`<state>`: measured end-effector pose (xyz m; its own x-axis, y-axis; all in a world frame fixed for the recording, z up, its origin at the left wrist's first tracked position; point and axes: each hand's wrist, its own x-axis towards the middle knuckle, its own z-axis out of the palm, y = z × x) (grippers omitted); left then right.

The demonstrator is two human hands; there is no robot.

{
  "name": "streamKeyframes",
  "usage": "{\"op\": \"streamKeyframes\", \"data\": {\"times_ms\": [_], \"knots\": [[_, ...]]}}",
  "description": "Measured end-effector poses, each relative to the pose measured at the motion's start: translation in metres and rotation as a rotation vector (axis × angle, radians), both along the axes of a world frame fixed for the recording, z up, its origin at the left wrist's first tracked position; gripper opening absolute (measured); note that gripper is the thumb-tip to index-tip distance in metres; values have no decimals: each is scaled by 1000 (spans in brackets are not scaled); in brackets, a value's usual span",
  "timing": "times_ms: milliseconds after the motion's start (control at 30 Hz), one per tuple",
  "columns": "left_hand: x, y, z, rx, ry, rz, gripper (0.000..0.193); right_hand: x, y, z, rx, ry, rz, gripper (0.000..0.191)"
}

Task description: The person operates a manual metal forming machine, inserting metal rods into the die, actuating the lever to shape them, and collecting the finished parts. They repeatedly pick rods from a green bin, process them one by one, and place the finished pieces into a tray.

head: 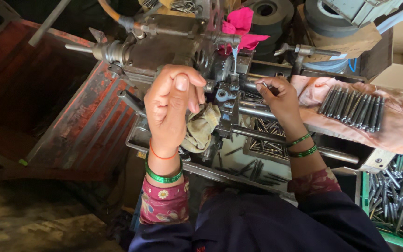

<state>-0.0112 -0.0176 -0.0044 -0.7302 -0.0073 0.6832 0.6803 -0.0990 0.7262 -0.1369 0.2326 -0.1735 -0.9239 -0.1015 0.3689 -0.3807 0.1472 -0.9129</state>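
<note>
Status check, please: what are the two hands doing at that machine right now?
Left hand curled on the machine, grip hidden. Right hand pinching a small metal pin at the holder. Rag below; nothing blocking.

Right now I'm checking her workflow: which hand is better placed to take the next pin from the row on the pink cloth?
Right hand: it is beside the pins on the cloth; the left hand is across the machine.
</note>
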Motion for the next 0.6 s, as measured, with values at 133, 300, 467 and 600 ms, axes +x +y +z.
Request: {"op": "streamKeyframes", "data": {"times_ms": [133,300,467,600], "knots": [[1,0,-8,31,-5,31,25,-1,0,0,26,19,-6,11],[28,5,-47,70,125,470,17,-2,2,1,69,54,-31,11],[55,-7,-79,-54,-301,632,27,-4,1,5,152,141,-49,11],[60,-11,-90,-632,-162,698,73,-7,0,5,121,91,-45,11]]}}
